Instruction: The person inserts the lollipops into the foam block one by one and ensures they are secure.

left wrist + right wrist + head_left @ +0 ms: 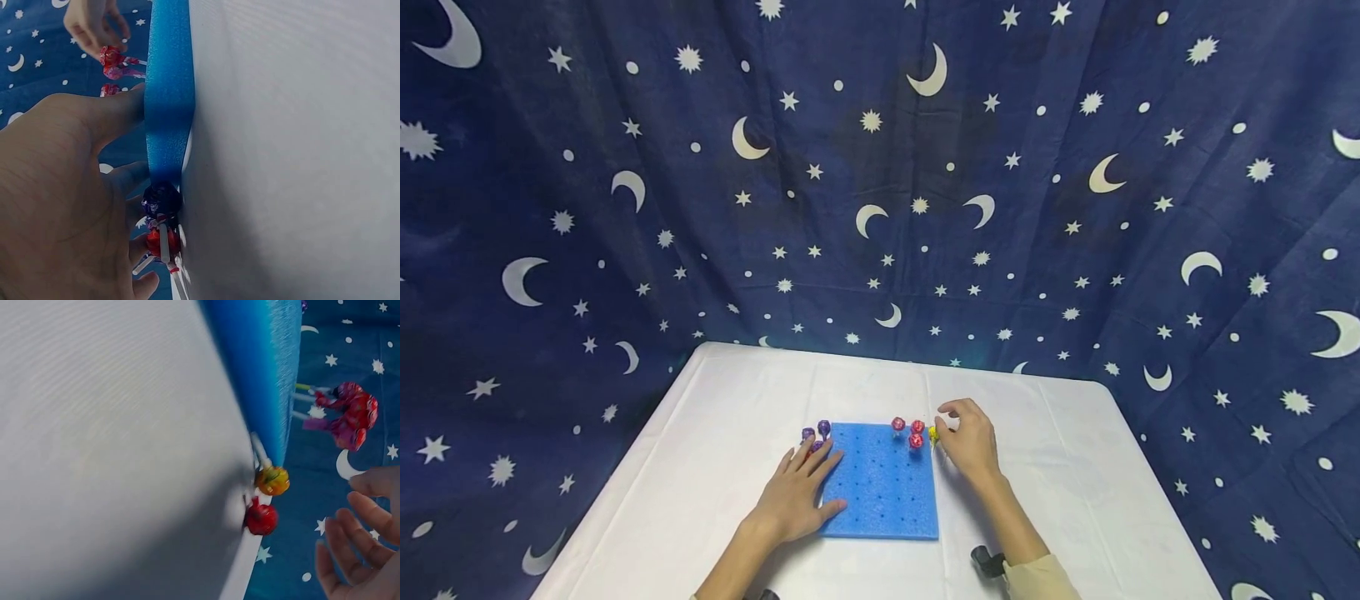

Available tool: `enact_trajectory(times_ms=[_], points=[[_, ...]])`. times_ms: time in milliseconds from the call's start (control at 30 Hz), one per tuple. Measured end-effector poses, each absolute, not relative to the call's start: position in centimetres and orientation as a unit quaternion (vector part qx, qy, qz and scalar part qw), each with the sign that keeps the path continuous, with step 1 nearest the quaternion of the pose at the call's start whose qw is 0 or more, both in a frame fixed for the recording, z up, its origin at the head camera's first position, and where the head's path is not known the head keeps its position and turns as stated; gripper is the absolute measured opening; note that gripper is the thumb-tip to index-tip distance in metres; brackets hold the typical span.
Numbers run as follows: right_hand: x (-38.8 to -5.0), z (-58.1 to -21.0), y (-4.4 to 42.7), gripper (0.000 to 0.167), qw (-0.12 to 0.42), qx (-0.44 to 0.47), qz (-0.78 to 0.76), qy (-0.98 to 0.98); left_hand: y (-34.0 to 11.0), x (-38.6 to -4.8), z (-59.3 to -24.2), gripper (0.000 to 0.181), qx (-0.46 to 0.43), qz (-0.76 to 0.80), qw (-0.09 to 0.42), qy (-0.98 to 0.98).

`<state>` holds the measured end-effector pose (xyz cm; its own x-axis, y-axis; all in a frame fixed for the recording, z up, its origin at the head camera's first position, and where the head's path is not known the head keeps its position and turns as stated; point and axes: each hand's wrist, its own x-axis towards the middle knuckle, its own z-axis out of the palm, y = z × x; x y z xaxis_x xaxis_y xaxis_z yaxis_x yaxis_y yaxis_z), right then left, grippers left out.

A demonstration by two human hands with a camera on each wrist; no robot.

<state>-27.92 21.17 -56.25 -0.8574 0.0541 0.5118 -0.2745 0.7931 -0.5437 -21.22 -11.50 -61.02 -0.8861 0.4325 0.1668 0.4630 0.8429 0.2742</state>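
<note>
Here's my right hand (972, 442), fingers loosely bowed, empty, near the yellow lollipop (933, 434) beside the blue foam board's (880, 496) far right corner. Red lollipops (916, 440) stand just left; my left hand (792, 502) spreads over the left edge, gripping nothing. Planting sticks, I'd judge: next calls for a clean pinch.

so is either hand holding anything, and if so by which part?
Nothing is held. The left hand rests, fingers spread, at the edge of the blue board; the right hand is near the yellow lollipop without touching it.
</note>
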Motion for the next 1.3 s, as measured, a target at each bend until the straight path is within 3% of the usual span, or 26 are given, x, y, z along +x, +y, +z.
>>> enact_trajectory(times_ms=[300,633,1300], points=[[-27.7,-57.1,22.6,0.021,0.191,0.014,0.286,-0.939,-11.2,-21.0,-59.8,0.079,-0.23,-0.157,0.026,-0.96],[-27.7,-57.8,23.2,0.024,0.135,-0.012,0.259,-0.956,-11.2,-21.0,-60.2,0.08,-0.235,-0.15,0.035,-0.96],[-28.4,-59.2,23.1,0.02,0.132,-0.006,0.283,-0.95,-11.3,-21.0,-59.9,0.079,-0.226,-0.147,0.018,-0.963]])
